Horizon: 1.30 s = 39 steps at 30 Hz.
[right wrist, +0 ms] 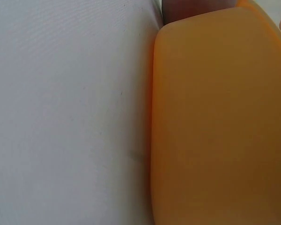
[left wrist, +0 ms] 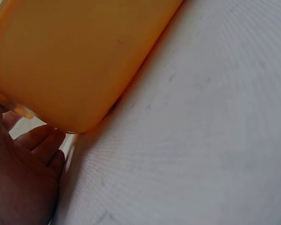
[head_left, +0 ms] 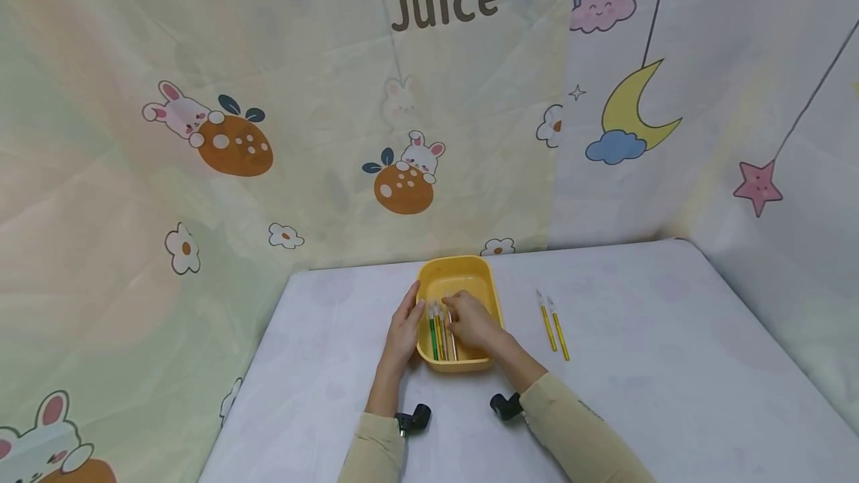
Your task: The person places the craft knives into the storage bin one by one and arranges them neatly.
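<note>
A yellow plastic tray (head_left: pixel 463 367) stands on the white table, and its wall fills much of both wrist views. My left hand (head_left: pixel 405 326) holds the tray's left side, thumb at the rim. Seen from the left wrist, the fingers (left wrist: pixel 49 145) lie against the tray's outer edge. Inside the tray, several slim pen-like sticks (head_left: pixel 433 335) with pale tips, one of them green, lie side by side. My right hand (head_left: pixel 473 320) reaches in over the right rim and pinches the rightmost stick (head_left: pixel 453 349), with its fingertips partly hidden.
Two yellow pen-like sticks (head_left: pixel 553 328) with pale tips lie on the table (head_left: pixel 637 364) to the right of the tray. A printed cloth wall (head_left: pixel 322 170) rises behind the table's back edge, close behind the tray.
</note>
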Motion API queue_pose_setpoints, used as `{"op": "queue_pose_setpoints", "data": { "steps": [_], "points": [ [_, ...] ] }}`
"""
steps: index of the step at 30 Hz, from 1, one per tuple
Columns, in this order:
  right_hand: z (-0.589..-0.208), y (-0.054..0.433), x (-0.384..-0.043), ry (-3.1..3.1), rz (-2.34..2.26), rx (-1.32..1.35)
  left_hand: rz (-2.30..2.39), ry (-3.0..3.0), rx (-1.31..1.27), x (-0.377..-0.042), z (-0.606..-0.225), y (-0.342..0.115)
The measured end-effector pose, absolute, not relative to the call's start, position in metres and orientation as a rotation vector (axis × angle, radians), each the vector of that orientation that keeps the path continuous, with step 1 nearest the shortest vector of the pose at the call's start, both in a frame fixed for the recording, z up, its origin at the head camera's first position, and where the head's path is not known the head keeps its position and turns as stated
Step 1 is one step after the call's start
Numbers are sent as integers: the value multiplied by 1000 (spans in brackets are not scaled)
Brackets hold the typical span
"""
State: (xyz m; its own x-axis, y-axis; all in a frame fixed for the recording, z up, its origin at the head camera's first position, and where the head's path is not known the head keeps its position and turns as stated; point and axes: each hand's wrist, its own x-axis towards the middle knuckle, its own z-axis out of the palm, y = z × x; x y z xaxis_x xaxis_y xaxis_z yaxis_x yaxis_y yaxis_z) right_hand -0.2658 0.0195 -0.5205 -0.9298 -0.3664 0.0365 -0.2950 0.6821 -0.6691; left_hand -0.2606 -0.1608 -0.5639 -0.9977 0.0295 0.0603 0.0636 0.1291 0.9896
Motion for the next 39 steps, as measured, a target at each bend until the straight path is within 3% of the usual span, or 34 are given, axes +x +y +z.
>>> {"op": "queue_pose_setpoints", "data": {
  "steps": [39],
  "points": [
    [-518, 19, -261, 2736, -1071, -537, -2064, -2335, -102, -259, -563, -160]
  ]
}}
